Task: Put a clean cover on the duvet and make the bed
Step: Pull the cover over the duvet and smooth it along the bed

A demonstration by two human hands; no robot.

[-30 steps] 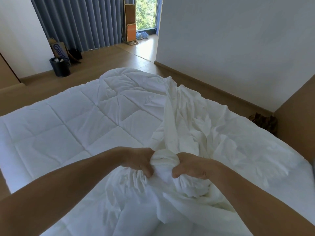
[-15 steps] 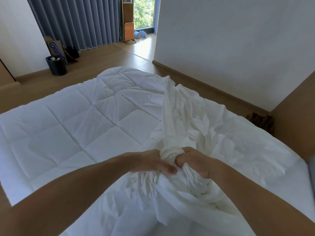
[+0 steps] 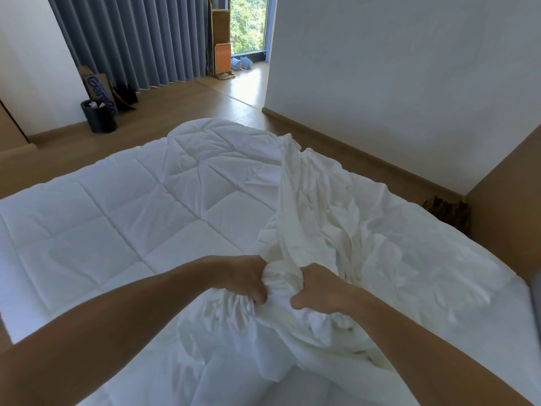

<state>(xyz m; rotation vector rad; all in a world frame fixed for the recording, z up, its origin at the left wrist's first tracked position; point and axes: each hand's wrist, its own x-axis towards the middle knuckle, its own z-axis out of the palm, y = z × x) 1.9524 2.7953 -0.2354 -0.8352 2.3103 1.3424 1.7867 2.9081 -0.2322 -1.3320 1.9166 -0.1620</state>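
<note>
A white quilted duvet (image 3: 123, 218) lies spread flat over the bed, filling the left and middle of the view. A crumpled white cover (image 3: 345, 224) lies bunched along its right side and toward me. My left hand (image 3: 243, 278) and my right hand (image 3: 322, 288) sit close together in front of me. Each grips a gathered wad of the cover, with a taut ridge of cloth running from the wad toward the bed's far corner.
A wooden floor surrounds the bed. A black bin (image 3: 99, 117) and a cardboard box (image 3: 98, 86) stand by the grey curtains (image 3: 131, 39) at the back left. A white wall (image 3: 395, 83) runs along the right, with a dark object (image 3: 448, 212) at its foot.
My hands closed together on the bunched cover, then drew slightly apart again, with more cloth gathered between them. The view shifted a little.
</note>
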